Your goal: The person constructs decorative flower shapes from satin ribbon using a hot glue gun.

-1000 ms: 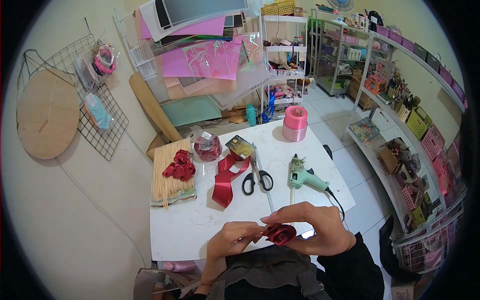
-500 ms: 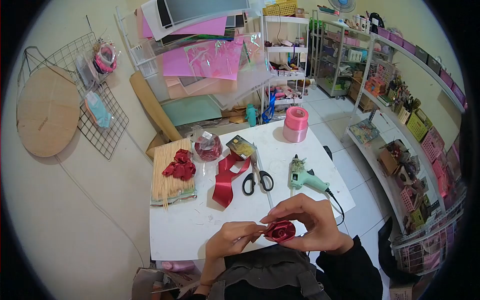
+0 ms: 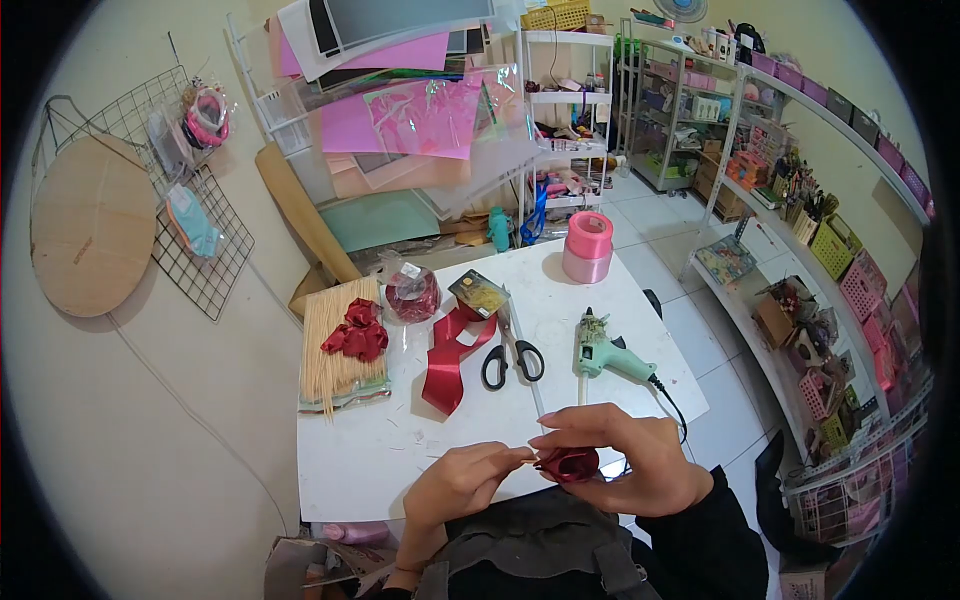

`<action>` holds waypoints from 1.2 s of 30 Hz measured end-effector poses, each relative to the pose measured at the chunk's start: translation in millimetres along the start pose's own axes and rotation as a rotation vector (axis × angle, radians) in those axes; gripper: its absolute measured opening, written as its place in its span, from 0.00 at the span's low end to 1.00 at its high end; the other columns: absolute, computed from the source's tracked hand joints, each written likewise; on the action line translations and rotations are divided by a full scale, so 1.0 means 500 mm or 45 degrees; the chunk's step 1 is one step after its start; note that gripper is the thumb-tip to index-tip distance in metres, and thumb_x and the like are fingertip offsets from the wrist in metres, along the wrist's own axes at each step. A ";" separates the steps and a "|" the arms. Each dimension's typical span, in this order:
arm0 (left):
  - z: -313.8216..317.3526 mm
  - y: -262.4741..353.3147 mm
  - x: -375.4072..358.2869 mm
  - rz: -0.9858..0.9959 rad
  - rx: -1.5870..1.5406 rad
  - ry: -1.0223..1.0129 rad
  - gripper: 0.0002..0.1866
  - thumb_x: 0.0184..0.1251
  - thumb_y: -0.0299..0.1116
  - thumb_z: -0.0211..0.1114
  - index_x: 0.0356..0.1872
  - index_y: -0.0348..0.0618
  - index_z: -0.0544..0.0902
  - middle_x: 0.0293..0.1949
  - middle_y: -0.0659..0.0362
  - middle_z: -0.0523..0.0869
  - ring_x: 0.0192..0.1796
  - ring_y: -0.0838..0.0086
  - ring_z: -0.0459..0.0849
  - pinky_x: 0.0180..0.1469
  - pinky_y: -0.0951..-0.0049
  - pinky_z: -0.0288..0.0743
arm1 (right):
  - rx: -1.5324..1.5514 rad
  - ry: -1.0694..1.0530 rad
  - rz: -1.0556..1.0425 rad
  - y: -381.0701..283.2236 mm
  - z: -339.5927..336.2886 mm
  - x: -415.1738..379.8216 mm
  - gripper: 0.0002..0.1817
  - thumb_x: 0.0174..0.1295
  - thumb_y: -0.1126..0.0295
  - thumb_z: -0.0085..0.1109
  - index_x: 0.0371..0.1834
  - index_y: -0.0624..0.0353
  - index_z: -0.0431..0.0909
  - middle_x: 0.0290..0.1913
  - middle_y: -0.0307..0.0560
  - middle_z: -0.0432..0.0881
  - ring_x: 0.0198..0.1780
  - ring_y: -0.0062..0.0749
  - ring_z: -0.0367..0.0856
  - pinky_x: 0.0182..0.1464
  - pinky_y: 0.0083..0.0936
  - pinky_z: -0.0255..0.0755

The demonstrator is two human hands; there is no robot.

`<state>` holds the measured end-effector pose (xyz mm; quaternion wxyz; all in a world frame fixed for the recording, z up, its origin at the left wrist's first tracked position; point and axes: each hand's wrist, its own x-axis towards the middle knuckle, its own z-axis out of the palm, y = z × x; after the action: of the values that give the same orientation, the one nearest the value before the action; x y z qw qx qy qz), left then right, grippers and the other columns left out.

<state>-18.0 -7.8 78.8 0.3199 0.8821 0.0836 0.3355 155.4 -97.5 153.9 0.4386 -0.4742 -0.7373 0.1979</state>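
Note:
A dark red ribbon rose (image 3: 572,464) is between my hands at the table's front edge. My right hand (image 3: 640,462) curves round it, thumb below and fingers above. My left hand (image 3: 462,484) pinches a thin stick (image 3: 531,460) at the flower's left side. Beyond them lie a loose red ribbon (image 3: 445,368), black-handled scissors (image 3: 512,362) and a mint green glue gun (image 3: 612,357). Red folded ribbon pieces (image 3: 357,332) rest on a bundle of wooden sticks (image 3: 322,365) at the left.
On the white table (image 3: 360,470) are a wrapped red ribbon roll (image 3: 412,294), a small box (image 3: 478,294) with yellow contents and stacked pink ribbon rolls (image 3: 588,248). The glue gun's cord hangs over the right edge. Shelves (image 3: 760,250) stand at the right.
The rose has tipped, so its opening faces differently. My right hand's fingers have lowered and closed nearer around it. The view has shifted slightly.

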 end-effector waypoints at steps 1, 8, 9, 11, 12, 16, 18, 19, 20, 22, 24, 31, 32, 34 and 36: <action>-0.001 0.003 0.001 -0.004 0.002 -0.005 0.13 0.46 0.16 0.56 0.37 0.35 0.75 0.23 0.53 0.76 0.25 0.63 0.76 0.26 0.71 0.69 | 0.002 -0.013 0.011 -0.001 -0.001 0.000 0.25 0.37 0.78 0.64 0.42 0.61 0.66 0.39 0.46 0.79 0.40 0.32 0.79 0.40 0.20 0.73; 0.001 0.002 -0.001 -0.070 -0.011 0.029 0.13 0.45 0.17 0.57 0.37 0.35 0.76 0.27 0.52 0.78 0.27 0.63 0.78 0.29 0.71 0.71 | 0.005 -0.032 -0.066 0.015 0.001 -0.002 0.31 0.41 0.81 0.58 0.53 0.59 0.60 0.41 0.48 0.76 0.43 0.35 0.77 0.37 0.19 0.73; 0.001 0.002 -0.002 -0.070 -0.011 0.029 0.13 0.45 0.17 0.57 0.37 0.35 0.76 0.27 0.52 0.78 0.27 0.63 0.78 0.29 0.71 0.71 | 0.069 -0.056 -0.041 0.017 0.001 -0.003 0.32 0.41 0.81 0.58 0.54 0.59 0.59 0.42 0.48 0.76 0.43 0.35 0.77 0.37 0.19 0.73; 0.003 0.000 -0.002 -0.038 -0.013 0.052 0.14 0.45 0.16 0.57 0.37 0.35 0.76 0.28 0.52 0.79 0.28 0.63 0.78 0.29 0.72 0.72 | 0.132 -0.079 -0.016 0.021 0.001 -0.005 0.33 0.42 0.81 0.57 0.55 0.58 0.58 0.42 0.49 0.76 0.43 0.36 0.77 0.37 0.19 0.73; 0.004 -0.003 -0.004 -0.038 -0.013 0.053 0.14 0.45 0.16 0.57 0.37 0.35 0.76 0.28 0.52 0.79 0.28 0.63 0.78 0.29 0.72 0.72 | 0.128 -0.096 0.000 0.022 0.001 -0.005 0.34 0.42 0.80 0.57 0.56 0.58 0.57 0.43 0.49 0.76 0.43 0.35 0.76 0.38 0.19 0.73; 0.003 -0.008 -0.014 -0.019 0.046 0.058 0.15 0.44 0.15 0.56 0.37 0.34 0.75 0.28 0.51 0.79 0.28 0.62 0.78 0.31 0.71 0.72 | 0.174 -0.113 -0.014 0.024 0.004 -0.003 0.35 0.42 0.80 0.57 0.58 0.57 0.54 0.43 0.48 0.76 0.44 0.34 0.76 0.41 0.18 0.72; 0.003 -0.008 -0.016 -0.035 0.048 0.044 0.15 0.44 0.15 0.55 0.38 0.34 0.75 0.28 0.51 0.79 0.29 0.62 0.78 0.31 0.71 0.72 | 0.204 -0.110 -0.007 0.029 0.007 -0.002 0.36 0.42 0.80 0.56 0.58 0.57 0.54 0.43 0.48 0.76 0.44 0.33 0.76 0.42 0.18 0.72; 0.003 -0.009 -0.016 -0.048 0.047 0.032 0.15 0.44 0.16 0.55 0.38 0.34 0.75 0.28 0.51 0.79 0.29 0.62 0.78 0.31 0.71 0.72 | 0.234 -0.107 0.000 0.031 0.008 -0.001 0.36 0.42 0.80 0.56 0.58 0.57 0.54 0.42 0.48 0.76 0.44 0.33 0.77 0.42 0.18 0.72; 0.002 -0.010 -0.016 -0.061 0.047 0.019 0.15 0.44 0.16 0.55 0.38 0.34 0.75 0.28 0.51 0.79 0.29 0.62 0.78 0.32 0.70 0.72 | 0.233 -0.106 -0.001 0.027 0.008 0.001 0.36 0.42 0.80 0.56 0.58 0.57 0.54 0.42 0.48 0.76 0.44 0.33 0.77 0.42 0.18 0.72; 0.002 -0.010 -0.013 -0.053 0.046 0.012 0.15 0.43 0.16 0.54 0.37 0.34 0.75 0.28 0.51 0.79 0.30 0.61 0.78 0.32 0.70 0.72 | 0.167 -0.057 0.042 0.017 0.006 0.006 0.33 0.39 0.82 0.61 0.52 0.64 0.58 0.38 0.46 0.79 0.40 0.29 0.78 0.44 0.20 0.70; 0.002 -0.009 -0.012 -0.047 0.043 0.007 0.15 0.43 0.16 0.54 0.37 0.33 0.75 0.28 0.51 0.79 0.30 0.61 0.78 0.32 0.70 0.72 | 0.158 -0.067 0.027 0.018 0.004 0.006 0.34 0.39 0.83 0.60 0.53 0.64 0.57 0.38 0.47 0.79 0.40 0.29 0.78 0.44 0.20 0.70; 0.005 -0.007 -0.006 0.012 0.079 0.052 0.15 0.43 0.15 0.54 0.36 0.33 0.75 0.27 0.51 0.78 0.28 0.61 0.78 0.30 0.69 0.72 | 0.378 -0.113 0.082 0.025 0.008 0.002 0.37 0.42 0.87 0.56 0.58 0.64 0.51 0.41 0.54 0.76 0.41 0.31 0.76 0.45 0.23 0.70; 0.006 -0.008 -0.006 0.027 0.055 0.078 0.15 0.42 0.14 0.54 0.36 0.33 0.75 0.27 0.51 0.78 0.28 0.61 0.78 0.29 0.69 0.71 | 0.378 -0.112 0.082 0.025 0.009 0.001 0.37 0.42 0.87 0.56 0.58 0.64 0.51 0.41 0.54 0.76 0.41 0.31 0.76 0.45 0.23 0.70; 0.006 -0.010 -0.007 0.018 0.040 0.062 0.16 0.41 0.14 0.54 0.36 0.33 0.75 0.26 0.52 0.78 0.27 0.61 0.77 0.29 0.69 0.71 | 0.365 -0.113 0.068 0.024 0.010 0.002 0.38 0.42 0.88 0.56 0.59 0.63 0.49 0.41 0.54 0.76 0.40 0.31 0.77 0.45 0.22 0.70; 0.009 -0.017 -0.009 0.009 0.025 0.045 0.16 0.41 0.13 0.54 0.36 0.33 0.75 0.25 0.52 0.77 0.27 0.61 0.77 0.28 0.69 0.71 | 0.358 -0.121 0.058 0.024 0.012 0.001 0.39 0.41 0.88 0.55 0.59 0.63 0.48 0.40 0.54 0.76 0.40 0.31 0.77 0.44 0.22 0.70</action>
<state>-17.7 -4.9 68.3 0.3087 0.8793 0.0895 0.3514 156.6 -90.5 142.5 0.4608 -0.4148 -0.7112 0.3314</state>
